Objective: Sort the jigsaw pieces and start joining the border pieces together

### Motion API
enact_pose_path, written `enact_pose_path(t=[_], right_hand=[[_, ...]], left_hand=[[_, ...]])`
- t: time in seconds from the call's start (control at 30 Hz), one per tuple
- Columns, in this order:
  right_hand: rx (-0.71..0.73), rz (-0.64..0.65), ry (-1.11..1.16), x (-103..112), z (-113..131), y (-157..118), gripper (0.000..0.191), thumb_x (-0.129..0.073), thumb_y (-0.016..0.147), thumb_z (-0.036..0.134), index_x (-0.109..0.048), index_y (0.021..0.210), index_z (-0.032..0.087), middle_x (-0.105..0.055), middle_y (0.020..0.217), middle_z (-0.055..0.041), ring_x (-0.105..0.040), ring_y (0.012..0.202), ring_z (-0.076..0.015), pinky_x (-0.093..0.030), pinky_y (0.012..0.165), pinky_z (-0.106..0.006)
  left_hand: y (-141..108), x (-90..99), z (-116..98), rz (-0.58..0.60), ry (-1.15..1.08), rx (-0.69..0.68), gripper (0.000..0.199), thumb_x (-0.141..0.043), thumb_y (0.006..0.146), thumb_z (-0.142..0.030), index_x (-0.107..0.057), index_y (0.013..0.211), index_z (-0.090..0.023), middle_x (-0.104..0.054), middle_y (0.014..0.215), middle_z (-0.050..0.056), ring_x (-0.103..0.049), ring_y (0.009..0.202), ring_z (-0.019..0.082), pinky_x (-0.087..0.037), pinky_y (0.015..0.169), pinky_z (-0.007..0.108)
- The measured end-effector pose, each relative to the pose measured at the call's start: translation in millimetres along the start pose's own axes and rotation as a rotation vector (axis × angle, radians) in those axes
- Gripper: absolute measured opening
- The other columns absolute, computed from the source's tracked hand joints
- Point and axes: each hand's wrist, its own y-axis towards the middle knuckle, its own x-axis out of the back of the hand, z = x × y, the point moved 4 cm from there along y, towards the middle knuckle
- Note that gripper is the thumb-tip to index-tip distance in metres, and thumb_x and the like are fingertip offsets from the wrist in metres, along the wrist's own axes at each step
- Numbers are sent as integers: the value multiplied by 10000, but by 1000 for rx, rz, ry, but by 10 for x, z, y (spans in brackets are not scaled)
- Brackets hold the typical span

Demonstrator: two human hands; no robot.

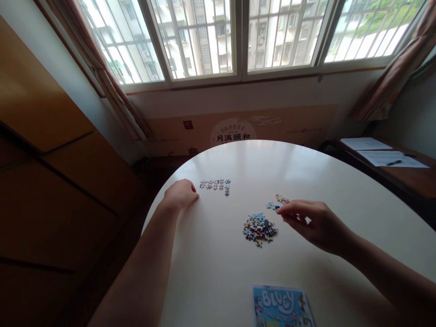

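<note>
1. A pile of jigsaw pieces (260, 228) lies heaped on the round white table (211, 259), between the person's two forearms.
2. Beyond it to the right is a small scattered cluster of jigsaw pieces (282, 199), partly hidden by the right hand (308, 221).
3. The right hand reaches in with thumb and fingers bent and their tips close together at the cluster; whether they grip a piece cannot be told.
4. Farther off to the left, jigsaw pieces in two short rows (215, 186) lie on the tabletop, one more below their right end.
5. The left hand (182, 193) is just beside these rows, fingers curled under; whether it holds anything cannot be told. The two hands are well apart.
6. A blue booklet marked "BLUEY" (282, 306) lies at the near side, cut off by the view.
7. Past the table stand a printed panel (306, 122) and barred windows (200, 41); papers (366, 143) lie on a brown surface (417, 179) at right.
</note>
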Motion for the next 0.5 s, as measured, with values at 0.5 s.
enact_pose_path(t=[0.5], right_hand=[[-76,-37,-7,24,-71,-16,152,-581,938,221,-725,986,210,-747,859,-46,-623,603,-132,-499,530,-269]], left_hand=[[121,-30,124,-97,-164,-39,228,-719,710,-259,-777,930,-257,-768,920,24,-678,803,199,-469,664,248]])
